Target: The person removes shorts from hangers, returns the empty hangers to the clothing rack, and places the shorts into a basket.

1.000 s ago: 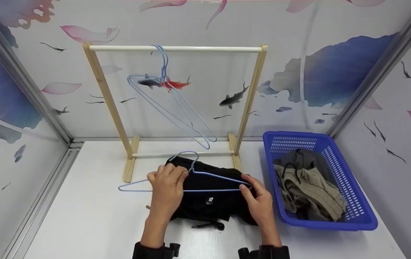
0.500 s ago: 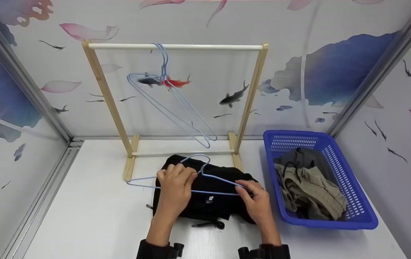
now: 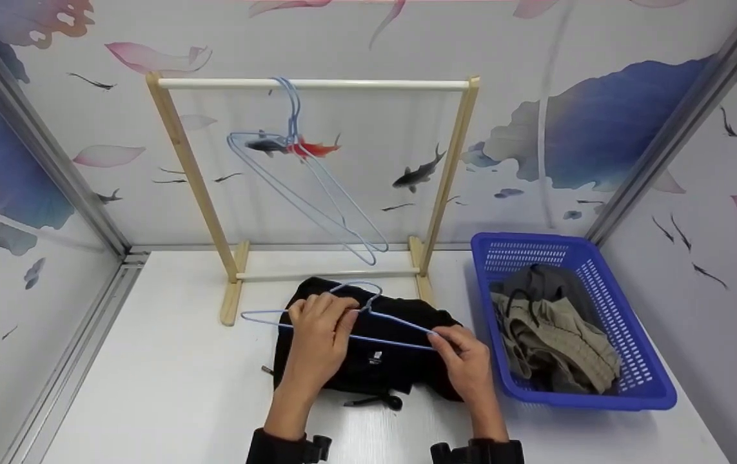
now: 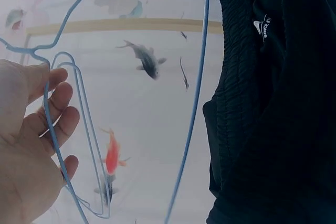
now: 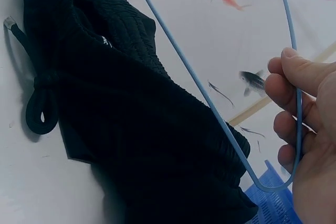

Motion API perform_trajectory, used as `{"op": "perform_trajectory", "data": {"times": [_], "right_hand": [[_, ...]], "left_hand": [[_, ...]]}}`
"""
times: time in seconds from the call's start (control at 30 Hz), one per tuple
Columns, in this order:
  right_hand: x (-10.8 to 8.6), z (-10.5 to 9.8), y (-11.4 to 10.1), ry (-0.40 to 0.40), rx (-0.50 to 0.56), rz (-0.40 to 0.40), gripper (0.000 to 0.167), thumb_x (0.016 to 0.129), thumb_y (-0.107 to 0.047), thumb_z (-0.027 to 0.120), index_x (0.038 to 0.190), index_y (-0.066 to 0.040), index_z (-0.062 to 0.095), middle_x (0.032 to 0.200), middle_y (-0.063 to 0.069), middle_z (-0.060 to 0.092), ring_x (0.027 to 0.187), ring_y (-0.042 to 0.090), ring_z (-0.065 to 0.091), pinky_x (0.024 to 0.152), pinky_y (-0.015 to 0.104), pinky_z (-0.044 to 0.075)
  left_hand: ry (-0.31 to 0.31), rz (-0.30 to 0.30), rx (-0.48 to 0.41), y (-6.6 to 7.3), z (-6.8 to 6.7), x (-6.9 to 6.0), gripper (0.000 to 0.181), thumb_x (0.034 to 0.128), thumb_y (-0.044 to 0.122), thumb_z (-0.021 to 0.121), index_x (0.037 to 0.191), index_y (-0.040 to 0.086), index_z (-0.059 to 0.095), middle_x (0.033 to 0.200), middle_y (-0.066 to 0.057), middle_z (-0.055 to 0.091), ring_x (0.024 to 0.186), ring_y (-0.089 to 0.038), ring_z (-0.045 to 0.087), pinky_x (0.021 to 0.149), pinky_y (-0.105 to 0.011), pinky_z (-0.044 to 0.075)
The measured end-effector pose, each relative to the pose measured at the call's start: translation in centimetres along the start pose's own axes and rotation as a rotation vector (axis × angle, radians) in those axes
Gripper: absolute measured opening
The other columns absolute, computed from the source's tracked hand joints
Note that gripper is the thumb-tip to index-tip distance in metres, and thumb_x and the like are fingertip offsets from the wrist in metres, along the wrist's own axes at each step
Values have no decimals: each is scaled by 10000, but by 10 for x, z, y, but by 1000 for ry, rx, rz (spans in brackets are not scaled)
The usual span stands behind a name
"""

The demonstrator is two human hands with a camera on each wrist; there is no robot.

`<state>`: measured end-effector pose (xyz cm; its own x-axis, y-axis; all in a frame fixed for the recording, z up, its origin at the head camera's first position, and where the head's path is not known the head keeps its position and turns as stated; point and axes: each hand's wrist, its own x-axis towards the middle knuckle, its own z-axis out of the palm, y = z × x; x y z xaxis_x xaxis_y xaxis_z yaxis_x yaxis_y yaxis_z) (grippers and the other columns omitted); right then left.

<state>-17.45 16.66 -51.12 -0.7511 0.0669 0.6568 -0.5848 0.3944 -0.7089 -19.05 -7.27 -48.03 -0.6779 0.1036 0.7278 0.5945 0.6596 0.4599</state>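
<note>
A light-blue wire hanger (image 3: pixel 391 342) is held in both hands above a pair of black drawstring pants (image 3: pixel 407 370). My left hand (image 3: pixel 318 338) pinches the hanger near its neck; thumb and fingers close on the wire (image 4: pixel 48 109) in the left wrist view. Out at the right end, my right hand (image 3: pixel 468 364) grips the hanger's corner, with thumb and fingers on either side of the wire (image 5: pixel 299 124). The pants lie on the table, their gathered waistband (image 4: pixel 236 66) towards the hanger in the left wrist view. A drawstring loop (image 5: pixel 42 111) hangs out on the table.
Behind the hands stands a wooden rack with a white rail (image 3: pixel 381 84), from which several blue wire hangers (image 3: pixel 326 177) hang. To the right, a blue basket (image 3: pixel 590 401) contains khaki pants (image 3: pixel 568 351) and a dark grey garment (image 3: pixel 545 283). Printed walls enclose the white table (image 3: pixel 168 386).
Carried by the left hand, the hanger has shifted right and slightly nearer. The right hand stays near the hanger's right end. The pants remain on the table.
</note>
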Motion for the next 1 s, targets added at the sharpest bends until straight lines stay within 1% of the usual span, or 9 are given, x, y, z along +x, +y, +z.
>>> {"op": "perform_trajectory", "data": {"times": [0.07, 0.2, 0.33, 0.43, 0.53, 0.63, 0.73, 0.83, 1.0], "right_hand": [[-2, 0, 8, 12, -3, 19, 157, 789, 255, 706, 841, 108, 722, 701, 180, 622, 661, 132, 524, 616, 141, 417], [-8, -1, 26, 22, 17, 69, 153, 823, 222, 710, 867, 79, 741, 734, 171, 653, 703, 69, 563, 651, 118, 445], [-10, -4, 30, 21, 38, 139, 119, 867, 162, 717, 899, 55, 759, 779, 162, 689, 743, 44, 611, 683, 115, 484], [-11, -5, 31, 30, 23, 181, 99, 877, 144, 719, 905, 59, 762, 792, 165, 700, 744, 34, 623, 683, 108, 488], [-10, -6, 31, 40, -19, 200, 90, 869, 168, 709, 896, 93, 750, 788, 197, 695, 731, 47, 631, 683, 100, 485], [-9, -8, 29, 49, -51, 217, 82, 864, 172, 710, 897, 107, 748, 790, 205, 696, 725, 55, 633, 685, 94, 482], [-8, -10, 28, 57, -62, 254, 62, 882, 120, 731, 910, 77, 767, 803, 164, 710, 731, 42, 626, 684, 98, 483], [-8, -13, 27, 79, -88, 292, 37, 911, 35, 750, 913, 28, 786, 800, 112, 714, 725, 28, 615, 679, 110, 480], [-8, -15, 28, 122, -157, 311, 63, 925, -47, 767, 895, 4, 791, 778, 73, 713, 698, 17, 603, 665, 118, 463]], "left_hand": [[5, 5, -3, -2, 0, -1, 111, 955, 121, 716, 1059, 94, 742, 952, -8, 670, 907, -211, 590, 916, -503, 361], [10, -5, -15, -5, -1, -3, 200, 944, 83, 719, 1143, 79, 740, 1074, -41, 701, 1044, -248, 635, 1017, -591, 370], [21, -15, -22, -8, -2, -4, 274, 943, 54, 713, 1216, 47, 723, 1232, -101, 677, 1191, -302, 605, 1087, -680, 323], [37, -17, -21, -11, -4, -5, 276, 966, 79, 695, 1238, 31, 711, 1302, -141, 641, 1258, -333, 565, 1109, -683, 302], [50, -23, -20, -12, -5, -6, 271, 987, 107, 679, 1244, 23, 704, 1325, -161, 625, 1276, -344, 550, 1114, -668, 303], [56, -37, -24, -14, -6, -7, 284, 984, 97, 678, 1253, 10, 698, 1334, -170, 622, 1278, -351, 551, 1112, -669, 300], [62, -57, -28, -15, -8, -9, 300, 970, 72, 684, 1260, -3, 692, 1340, -175, 620, 1272, -367, 549, 1111, -678, 292], [70, -75, -33, -17, -8, -10, 307, 962, 56, 686, 1261, -12, 689, 1334, -181, 622, 1253, -379, 551, 1103, -668, 303], [74, -124, -46, -18, -9, -13, 306, 965, 42, 678, 1266, -14, 680, 1318, -176, 625, 1244, -375, 543, 1068, -608, 359]]}}
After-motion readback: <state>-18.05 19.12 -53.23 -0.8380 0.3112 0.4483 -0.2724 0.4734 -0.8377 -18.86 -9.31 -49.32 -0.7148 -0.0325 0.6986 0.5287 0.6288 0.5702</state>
